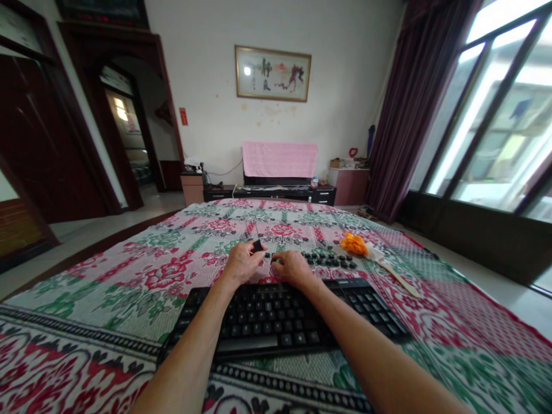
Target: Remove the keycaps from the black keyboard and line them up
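Note:
A black keyboard (267, 313) lies on the flowered cloth in front of me, under both forearms. Just beyond its back edge, my left hand (244, 261) is closed, pinching a small black piece (257, 245) that looks like a keycap. Close to its right, my right hand (291, 266) rests low over the cloth with its fingers bent together. Whatever those fingertips hold is hidden. Loose black keycaps (332, 260) lie in rows to the right of that hand, and one keycap (268, 255) sits between the hands.
An orange ruffled bundle (353, 244) lies right of the keycaps, beside a brush (399, 278) with a pale handle. The patterned cloth (164, 276) covers the table. Beyond it stand a low black cabinet (323, 196) and a screen under a pink cover (280, 159).

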The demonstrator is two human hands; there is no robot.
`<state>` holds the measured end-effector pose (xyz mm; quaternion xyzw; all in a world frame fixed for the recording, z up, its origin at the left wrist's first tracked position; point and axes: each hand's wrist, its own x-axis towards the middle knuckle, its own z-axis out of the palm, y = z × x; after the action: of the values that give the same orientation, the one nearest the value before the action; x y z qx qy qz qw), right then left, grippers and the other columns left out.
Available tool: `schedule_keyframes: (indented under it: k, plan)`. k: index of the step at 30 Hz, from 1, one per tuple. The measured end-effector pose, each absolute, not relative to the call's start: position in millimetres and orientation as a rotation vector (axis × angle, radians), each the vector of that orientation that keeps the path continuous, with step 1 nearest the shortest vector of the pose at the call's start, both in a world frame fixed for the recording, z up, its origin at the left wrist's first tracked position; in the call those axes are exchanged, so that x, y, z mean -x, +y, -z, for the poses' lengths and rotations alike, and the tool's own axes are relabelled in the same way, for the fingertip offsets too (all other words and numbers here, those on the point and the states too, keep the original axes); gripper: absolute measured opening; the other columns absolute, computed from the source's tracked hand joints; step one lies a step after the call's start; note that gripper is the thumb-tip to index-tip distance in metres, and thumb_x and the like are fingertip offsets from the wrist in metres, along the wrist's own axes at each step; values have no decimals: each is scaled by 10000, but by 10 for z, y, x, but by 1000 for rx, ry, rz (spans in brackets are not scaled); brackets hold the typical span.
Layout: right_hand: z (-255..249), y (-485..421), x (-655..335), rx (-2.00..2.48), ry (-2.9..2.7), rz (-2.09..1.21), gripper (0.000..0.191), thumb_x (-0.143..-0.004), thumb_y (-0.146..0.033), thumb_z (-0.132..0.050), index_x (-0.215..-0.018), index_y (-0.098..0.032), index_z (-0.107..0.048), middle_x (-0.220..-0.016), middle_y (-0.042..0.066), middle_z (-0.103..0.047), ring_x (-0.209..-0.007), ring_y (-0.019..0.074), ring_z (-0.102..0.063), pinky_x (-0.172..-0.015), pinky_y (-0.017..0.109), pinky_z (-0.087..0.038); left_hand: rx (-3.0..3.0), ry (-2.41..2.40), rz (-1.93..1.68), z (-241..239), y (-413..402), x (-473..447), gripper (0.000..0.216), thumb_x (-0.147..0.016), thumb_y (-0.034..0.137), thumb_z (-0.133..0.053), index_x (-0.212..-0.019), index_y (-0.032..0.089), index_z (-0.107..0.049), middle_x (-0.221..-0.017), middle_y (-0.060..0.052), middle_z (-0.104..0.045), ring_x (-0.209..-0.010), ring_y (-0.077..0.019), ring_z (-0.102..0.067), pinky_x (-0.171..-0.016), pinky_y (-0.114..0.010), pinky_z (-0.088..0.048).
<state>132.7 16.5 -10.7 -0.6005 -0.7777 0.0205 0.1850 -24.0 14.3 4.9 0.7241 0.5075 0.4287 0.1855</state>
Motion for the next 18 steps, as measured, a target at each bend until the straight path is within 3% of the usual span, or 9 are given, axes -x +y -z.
schedule_keyframes:
  k: [10,18]
  plan:
    - [173,255,-1294,1917,-2177,-99,298,-763,-354,-423,-960,-323,-644,-914,39,-665,-851,199,-594,-688,279,-420,-2039,1475,-1198,-103,98,250,228,-662,248,-535,-819,172,-680,-688,-3,-664,-610,-126,-583,-585,-205,-418]
    - [216,305,-1306,1929,-2159,-110,306,-750,-323,-466,-1000,-252,-626,-939,102,-652,-862,223,-595,-692,302,-426,-2017,1417,-1161,-71,119,238,217,-659,252,-541,-806,162,-673,-621,-1,-641,-551,-121,-566,-553,-210,-405]
